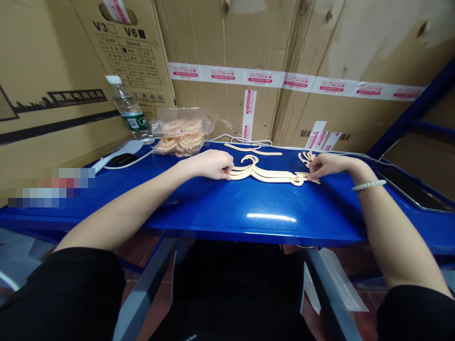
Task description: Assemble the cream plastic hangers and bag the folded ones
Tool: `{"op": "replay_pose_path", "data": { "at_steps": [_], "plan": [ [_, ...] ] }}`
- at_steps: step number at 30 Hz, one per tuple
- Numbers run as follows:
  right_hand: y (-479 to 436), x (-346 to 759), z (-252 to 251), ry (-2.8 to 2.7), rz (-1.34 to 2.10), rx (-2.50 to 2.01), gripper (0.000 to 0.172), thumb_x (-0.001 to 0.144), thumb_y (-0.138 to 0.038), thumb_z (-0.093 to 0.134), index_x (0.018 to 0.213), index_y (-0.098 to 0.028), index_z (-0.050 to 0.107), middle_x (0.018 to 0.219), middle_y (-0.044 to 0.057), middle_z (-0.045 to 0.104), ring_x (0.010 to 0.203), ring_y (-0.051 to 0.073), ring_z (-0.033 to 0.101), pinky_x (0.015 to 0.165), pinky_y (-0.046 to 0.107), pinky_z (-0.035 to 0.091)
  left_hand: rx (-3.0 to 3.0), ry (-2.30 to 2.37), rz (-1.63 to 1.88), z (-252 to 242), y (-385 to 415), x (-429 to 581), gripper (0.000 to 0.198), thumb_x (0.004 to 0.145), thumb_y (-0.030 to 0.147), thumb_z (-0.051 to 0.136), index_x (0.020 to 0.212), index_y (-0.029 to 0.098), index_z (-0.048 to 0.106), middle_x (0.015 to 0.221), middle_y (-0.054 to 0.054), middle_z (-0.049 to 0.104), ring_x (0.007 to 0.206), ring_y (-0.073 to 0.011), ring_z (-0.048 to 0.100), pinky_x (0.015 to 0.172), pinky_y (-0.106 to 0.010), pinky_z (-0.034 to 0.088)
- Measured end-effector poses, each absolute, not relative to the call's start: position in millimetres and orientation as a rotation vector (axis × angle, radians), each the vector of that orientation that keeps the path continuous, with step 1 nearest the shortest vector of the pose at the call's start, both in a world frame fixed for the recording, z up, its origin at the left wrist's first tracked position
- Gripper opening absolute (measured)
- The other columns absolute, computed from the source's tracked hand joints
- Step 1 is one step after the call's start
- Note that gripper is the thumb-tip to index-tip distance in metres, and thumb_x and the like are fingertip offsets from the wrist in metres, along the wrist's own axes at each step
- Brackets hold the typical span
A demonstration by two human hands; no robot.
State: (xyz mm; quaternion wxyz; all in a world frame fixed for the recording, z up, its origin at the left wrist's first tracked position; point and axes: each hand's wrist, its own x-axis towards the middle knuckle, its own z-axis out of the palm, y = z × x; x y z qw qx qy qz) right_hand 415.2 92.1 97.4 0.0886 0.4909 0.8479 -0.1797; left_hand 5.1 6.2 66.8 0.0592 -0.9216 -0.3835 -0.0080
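Flat, pale hangers (272, 176) lie partly overlapped on the blue table, their hooked top pointing away from me. My left hand (215, 164) is closed in a pinch on their left end. At their right end, my right hand (322, 166) has its fingers pinched on a small pale piece (302, 176) that touches the hangers; its exact shape is partly hidden by the fingers. Several small pale curved pieces (305, 157) sit just behind my right hand. Farther back lies another pale hanger (252, 149), apart from both hands.
A clear bag (181, 135) of pale pieces stands at the back left, beside a water bottle (131, 113). White cable (245, 140) runs along the back, below tall cardboard boxes (227, 38). A dark flat device (414, 187) lies at the right.
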Motion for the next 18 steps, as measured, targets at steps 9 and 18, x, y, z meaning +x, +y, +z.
{"op": "replay_pose_path", "data": {
  "at_steps": [9,18],
  "plan": [
    [23,316,77,3.487,0.024,1.371,0.022,0.093,-0.034,0.053,0.093,-0.017,0.067,0.086,0.009,0.069,0.078,0.021,0.061,0.073,0.036,0.048,-2.479,-1.239,-0.123,65,-11,23,0.025,0.093,0.034,0.054,0.084,0.016,0.070,0.092,-0.008,0.071,0.084,-0.0224,0.066,0.062,-0.030,0.037],
    [-85,121,17,3.438,0.775,-0.398,0.034,0.107,-0.017,0.035,0.127,-0.016,0.062,0.124,0.010,0.067,0.111,0.023,0.055,0.094,0.040,0.042,-2.377,-0.990,-0.283,38,-20,52,0.026,0.099,0.024,0.048,0.106,0.012,0.070,0.105,-0.013,0.071,0.094,-0.0254,0.065,0.074,-0.036,0.044]
  ]
}}
